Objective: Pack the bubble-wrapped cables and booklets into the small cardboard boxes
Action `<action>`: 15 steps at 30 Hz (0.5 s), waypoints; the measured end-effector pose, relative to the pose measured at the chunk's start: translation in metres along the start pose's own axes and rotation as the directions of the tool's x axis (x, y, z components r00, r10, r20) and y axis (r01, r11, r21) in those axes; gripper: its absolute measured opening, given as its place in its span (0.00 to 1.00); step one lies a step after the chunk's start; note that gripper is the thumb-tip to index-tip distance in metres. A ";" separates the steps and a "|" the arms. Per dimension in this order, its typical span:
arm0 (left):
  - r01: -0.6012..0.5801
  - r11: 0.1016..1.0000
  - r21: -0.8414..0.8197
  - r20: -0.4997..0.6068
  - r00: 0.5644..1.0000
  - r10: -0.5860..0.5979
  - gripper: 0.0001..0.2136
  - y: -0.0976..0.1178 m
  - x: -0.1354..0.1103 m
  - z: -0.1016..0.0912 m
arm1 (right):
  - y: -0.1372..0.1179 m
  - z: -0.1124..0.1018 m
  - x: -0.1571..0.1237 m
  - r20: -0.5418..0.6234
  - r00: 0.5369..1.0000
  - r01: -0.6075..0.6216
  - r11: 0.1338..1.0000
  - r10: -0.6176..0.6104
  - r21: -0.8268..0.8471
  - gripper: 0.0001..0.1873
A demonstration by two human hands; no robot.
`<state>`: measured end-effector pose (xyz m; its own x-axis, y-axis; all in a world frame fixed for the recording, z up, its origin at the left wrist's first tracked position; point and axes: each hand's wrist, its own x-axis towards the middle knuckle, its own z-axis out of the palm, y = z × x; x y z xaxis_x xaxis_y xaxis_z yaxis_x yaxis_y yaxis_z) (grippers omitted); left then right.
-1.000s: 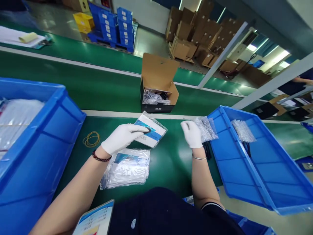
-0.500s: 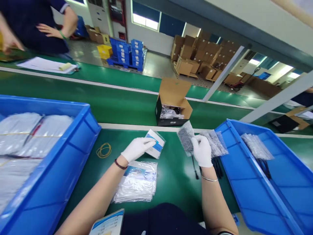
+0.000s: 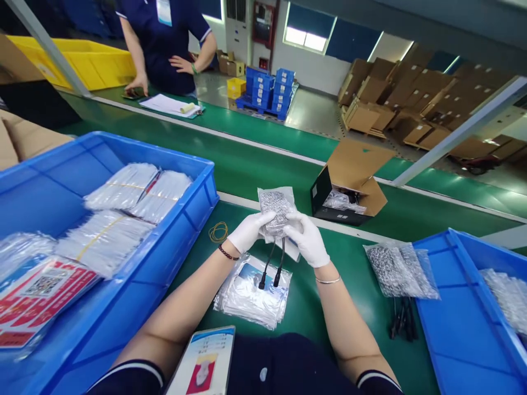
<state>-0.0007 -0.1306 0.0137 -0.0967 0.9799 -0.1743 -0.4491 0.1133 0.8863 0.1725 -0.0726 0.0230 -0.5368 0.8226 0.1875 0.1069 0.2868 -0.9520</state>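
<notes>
Both my gloved hands meet above the green table. My left hand (image 3: 248, 231) and my right hand (image 3: 307, 239) together grip a bubble-wrapped part (image 3: 275, 207) pressed against a clear-bagged booklet, mostly hidden behind it. Two black cable ends (image 3: 272, 267) dangle from the part. Below them lies a stack of bagged booklets (image 3: 253, 291). An open cardboard box (image 3: 349, 186) with bagged items inside sits on the conveyor beyond.
A blue bin (image 3: 181, 219) of bagged booklets stands at left, another blue bin (image 3: 453, 307) at right. Bubble-wrapped parts (image 3: 397, 269) with black cables lie beside it. A rubber band (image 3: 218, 231) lies on the table. A person stands across the far belt.
My right hand brought the bubble-wrapped part leftward to meet the booklet in my left hand; both now hold them together. The view swung left, and the open box now appears further right.
</notes>
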 end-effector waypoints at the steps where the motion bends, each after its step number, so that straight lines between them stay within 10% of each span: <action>1: -0.001 0.996 0.084 0.023 1.000 -0.001 0.22 0.000 -0.002 0.001 | 0.002 0.001 -0.001 -0.076 0.997 -0.016 0.999 0.013 -0.033 0.17; 15: -0.080 0.949 0.305 0.115 0.992 0.047 0.30 -0.001 -0.009 0.012 | -0.002 -0.001 -0.006 -0.228 0.963 -0.182 0.973 0.147 -0.143 0.19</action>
<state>0.0107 -0.1371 0.0196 -0.0148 0.9965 -0.0821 -0.1475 0.0791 0.9859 0.1758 -0.0773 0.0237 -0.3104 0.9458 0.0957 0.3219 0.1993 -0.9256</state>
